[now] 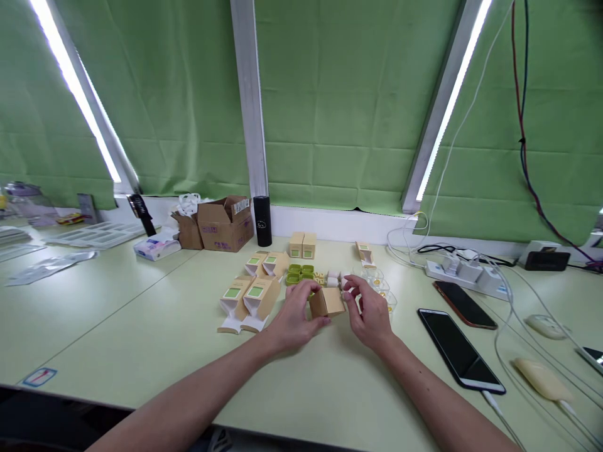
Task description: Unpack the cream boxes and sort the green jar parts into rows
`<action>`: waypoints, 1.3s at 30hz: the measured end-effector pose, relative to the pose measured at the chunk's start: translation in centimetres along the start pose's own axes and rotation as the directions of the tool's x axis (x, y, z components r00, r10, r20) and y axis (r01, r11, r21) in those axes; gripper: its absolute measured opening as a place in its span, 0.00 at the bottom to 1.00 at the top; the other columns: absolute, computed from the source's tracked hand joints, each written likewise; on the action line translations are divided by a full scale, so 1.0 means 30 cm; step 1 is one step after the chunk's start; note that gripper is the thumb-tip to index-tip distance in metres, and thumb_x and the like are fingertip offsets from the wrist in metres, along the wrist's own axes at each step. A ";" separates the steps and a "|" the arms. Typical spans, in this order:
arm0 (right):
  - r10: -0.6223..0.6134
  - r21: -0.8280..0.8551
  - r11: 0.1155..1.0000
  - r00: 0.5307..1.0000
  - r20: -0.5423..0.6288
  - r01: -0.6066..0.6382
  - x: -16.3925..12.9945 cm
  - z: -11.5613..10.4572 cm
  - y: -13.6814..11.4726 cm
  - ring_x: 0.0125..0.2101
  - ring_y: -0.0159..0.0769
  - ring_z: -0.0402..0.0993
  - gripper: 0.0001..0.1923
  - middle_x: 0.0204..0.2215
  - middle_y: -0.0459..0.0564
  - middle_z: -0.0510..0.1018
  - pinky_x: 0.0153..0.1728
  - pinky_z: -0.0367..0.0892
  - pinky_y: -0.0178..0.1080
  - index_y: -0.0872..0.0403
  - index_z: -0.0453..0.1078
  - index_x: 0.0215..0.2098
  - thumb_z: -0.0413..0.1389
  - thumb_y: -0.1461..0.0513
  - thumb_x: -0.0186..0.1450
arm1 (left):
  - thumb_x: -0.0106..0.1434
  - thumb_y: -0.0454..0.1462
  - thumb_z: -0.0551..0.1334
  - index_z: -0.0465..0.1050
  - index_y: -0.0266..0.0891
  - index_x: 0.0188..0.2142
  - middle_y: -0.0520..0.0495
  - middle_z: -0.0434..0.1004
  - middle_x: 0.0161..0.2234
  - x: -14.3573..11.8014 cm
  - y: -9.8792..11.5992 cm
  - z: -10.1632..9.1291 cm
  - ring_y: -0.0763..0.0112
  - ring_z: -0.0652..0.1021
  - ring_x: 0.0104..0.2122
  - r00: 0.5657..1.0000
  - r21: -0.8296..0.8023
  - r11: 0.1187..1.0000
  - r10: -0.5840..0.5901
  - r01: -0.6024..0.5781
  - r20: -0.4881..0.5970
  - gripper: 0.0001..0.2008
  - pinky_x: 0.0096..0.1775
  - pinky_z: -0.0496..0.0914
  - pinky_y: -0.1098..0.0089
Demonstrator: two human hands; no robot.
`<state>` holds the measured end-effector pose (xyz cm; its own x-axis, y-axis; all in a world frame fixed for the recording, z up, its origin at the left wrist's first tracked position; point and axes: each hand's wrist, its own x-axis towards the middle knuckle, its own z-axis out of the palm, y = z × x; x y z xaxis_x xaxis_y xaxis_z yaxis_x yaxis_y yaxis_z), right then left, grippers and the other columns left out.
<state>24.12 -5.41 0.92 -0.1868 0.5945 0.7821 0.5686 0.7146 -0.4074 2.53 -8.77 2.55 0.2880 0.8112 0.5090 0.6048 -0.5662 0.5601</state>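
Kraft-brown small carton (pixel 326 302) sits between our hands, low over the pale green table (pixel 141 326). Our left hand (pixel 294 320) grips its left end, fingers curled over the top; our right hand (pixel 372 311) pinches the right end flap. Beyond them: open windowed cartons (pixel 245 300), green trays (pixel 300 274), then a black cylinder (pixel 262 221).

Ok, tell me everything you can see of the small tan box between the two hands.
The small tan box looks like plain kraft cardboard, roughly cube-shaped, with no green label showing on the faces in view. It sits low over the pale green table, tilted slightly; whether it rests on the surface cannot be told. The left hand wraps its left side, thumb below. The right hand touches its right edge with its fingertips. Whether a flap is open cannot be made out.
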 end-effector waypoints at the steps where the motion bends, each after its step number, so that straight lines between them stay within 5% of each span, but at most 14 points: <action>1: -0.010 0.011 1.000 1.000 -0.009 0.010 0.001 -0.003 -0.003 0.29 0.34 0.76 0.14 0.40 0.51 0.81 0.30 0.69 0.37 0.51 0.65 0.56 0.49 0.59 0.74 | 0.61 0.41 0.70 0.64 0.44 0.55 0.40 0.73 0.54 0.000 -0.001 -0.002 0.52 0.73 0.53 0.999 0.021 0.999 0.036 -0.035 -0.026 0.25 0.54 0.69 0.53; 6: -0.062 0.065 0.996 0.998 -0.017 0.063 -0.002 -0.009 -0.019 0.35 0.39 0.77 0.17 0.43 0.54 0.79 0.32 0.73 0.41 0.50 0.63 0.59 0.51 0.59 0.73 | 0.63 0.42 0.70 0.63 0.45 0.57 0.39 0.75 0.53 0.005 -0.015 0.000 0.49 0.74 0.55 0.968 0.194 0.964 0.210 -0.182 -0.137 0.26 0.56 0.65 0.50; 11: -0.085 0.116 0.990 0.996 0.005 0.084 -0.006 -0.005 -0.043 0.42 0.43 0.78 0.21 0.50 0.57 0.77 0.33 0.75 0.42 0.50 0.61 0.61 0.54 0.60 0.71 | 0.66 0.39 0.67 0.64 0.45 0.56 0.39 0.75 0.54 0.003 -0.026 0.006 0.49 0.74 0.56 0.942 0.329 0.928 0.253 -0.173 -0.219 0.21 0.57 0.64 0.49; 22: -0.116 0.127 0.986 0.991 0.065 0.107 -0.019 0.009 -0.044 0.47 0.47 0.77 0.27 0.51 0.59 0.76 0.35 0.78 0.45 0.50 0.56 0.65 0.54 0.63 0.69 | 0.70 0.33 0.59 0.68 0.46 0.54 0.41 0.77 0.51 -0.017 0.005 0.004 0.53 0.76 0.51 0.921 0.582 0.780 0.368 -0.230 -0.129 0.14 0.53 0.62 0.52; 32: -0.156 0.089 0.985 0.981 0.114 0.146 -0.020 0.013 -0.060 0.49 0.49 0.77 0.32 0.54 0.60 0.75 0.39 0.79 0.49 0.51 0.52 0.68 0.52 0.65 0.68 | 0.66 0.32 0.64 0.69 0.38 0.50 0.42 0.80 0.45 -0.006 0.021 0.005 0.57 0.76 0.42 0.820 0.714 0.634 0.553 -0.298 -0.149 0.13 0.46 0.64 0.57; 39: -0.162 0.004 0.987 0.983 0.087 0.162 -0.022 0.026 -0.064 0.48 0.50 0.78 0.34 0.52 0.61 0.75 0.40 0.80 0.50 0.52 0.52 0.68 0.53 0.67 0.64 | 0.64 0.33 0.66 0.68 0.37 0.53 0.38 0.78 0.49 -0.009 0.030 0.008 0.52 0.77 0.46 0.874 0.669 0.691 0.469 -0.273 -0.127 0.19 0.48 0.68 0.53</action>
<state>22.51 -6.89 0.81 -0.3450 0.5009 0.7938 0.5276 0.8030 -0.2774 3.18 -9.47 2.77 0.4408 0.4252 0.7905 0.8360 -0.5151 -0.1892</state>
